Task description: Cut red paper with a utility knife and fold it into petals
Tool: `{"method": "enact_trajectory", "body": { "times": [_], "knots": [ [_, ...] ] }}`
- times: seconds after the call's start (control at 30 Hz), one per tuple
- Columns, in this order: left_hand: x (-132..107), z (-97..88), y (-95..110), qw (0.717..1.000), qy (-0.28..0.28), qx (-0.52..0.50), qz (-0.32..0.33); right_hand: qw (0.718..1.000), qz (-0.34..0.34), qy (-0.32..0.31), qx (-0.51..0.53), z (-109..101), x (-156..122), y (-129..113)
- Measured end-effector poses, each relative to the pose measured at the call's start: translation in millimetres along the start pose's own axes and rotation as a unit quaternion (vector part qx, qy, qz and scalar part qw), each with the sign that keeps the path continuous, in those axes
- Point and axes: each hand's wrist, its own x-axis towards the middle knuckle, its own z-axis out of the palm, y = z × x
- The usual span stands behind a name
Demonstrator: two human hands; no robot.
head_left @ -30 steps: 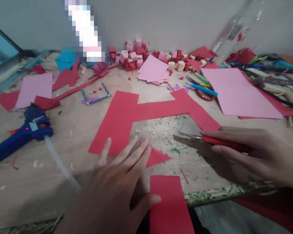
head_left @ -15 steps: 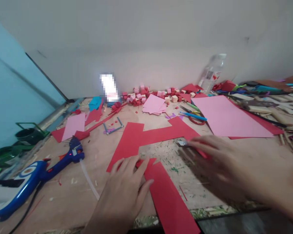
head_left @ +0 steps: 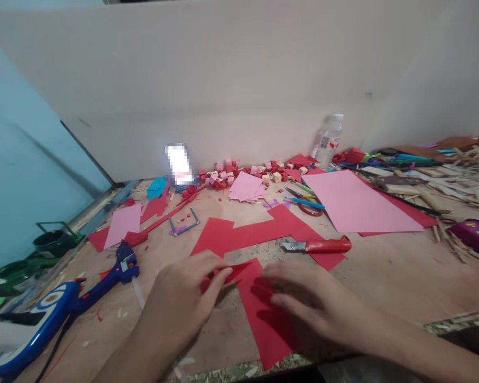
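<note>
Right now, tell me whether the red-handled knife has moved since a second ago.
Yes. Judged against the cut red paper, the red-handled knife has moved farther back, and now lies across its right end.

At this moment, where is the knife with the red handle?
In the head view, the knife lies right of centre, partly on red paper, between the right hand and the large pink sheet.

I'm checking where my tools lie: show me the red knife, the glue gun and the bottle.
Red knife (head_left: 321, 246): head view, on its handle.
Glue gun (head_left: 105, 280): head view, on its handle.
Bottle (head_left: 330, 142): head view, mid-body.
</note>
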Motion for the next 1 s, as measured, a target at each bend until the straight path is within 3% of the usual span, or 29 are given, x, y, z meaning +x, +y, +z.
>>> {"method": "enact_trajectory", "body": {
  "times": [0.07,0.13,0.27,0.4,0.53,0.63,0.73,0.77,0.9,1.0],
  "knots": [
    [13.6,-3.9,5.7,0.999,0.017,-0.045,0.009,0.984,0.083,0.048,0.150,2.0,15.5,-1.8],
    [26.4,-2.4,9.7,0.998,0.007,-0.049,0.026,0.951,0.131,0.042,0.275,2.4,36.0,-5.7],
    [41.4,11.0,5.1,0.998,0.010,-0.043,0.043,0.903,0.178,0.027,0.391,1.4,70.8,-4.9],
    [43.2,21.7,-2.9,0.984,0.037,-0.174,-0.015,0.884,0.201,0.050,0.420,4.3,78.8,6.8],
    [43.5,28.1,-6.5,0.929,0.010,-0.360,-0.087,0.900,0.197,0.025,0.389,7.8,72.8,10.7],
    [45.3,31.3,-10.5,0.893,-0.014,-0.433,-0.121,0.903,0.209,-0.023,0.374,2.3,74.6,9.0],
    [46.6,30.2,-14.6,0.890,0.012,-0.435,-0.136,0.930,0.206,0.014,0.303,-22.4,93.1,19.0],
    [46.7,28.7,-15.6,0.894,0.022,-0.426,-0.137,0.941,0.213,0.082,0.252,-36.2,103.5,27.0],
    [45.3,21.7,-16.7,0.923,0.025,-0.365,-0.123,0.915,0.257,0.272,0.149,-107.2,152.7,75.2],
    [44.0,20.8,-16.2,0.936,0.027,-0.334,-0.112,0.888,0.292,0.342,0.091,-152.0,178.3,110.7]
  ]
}}
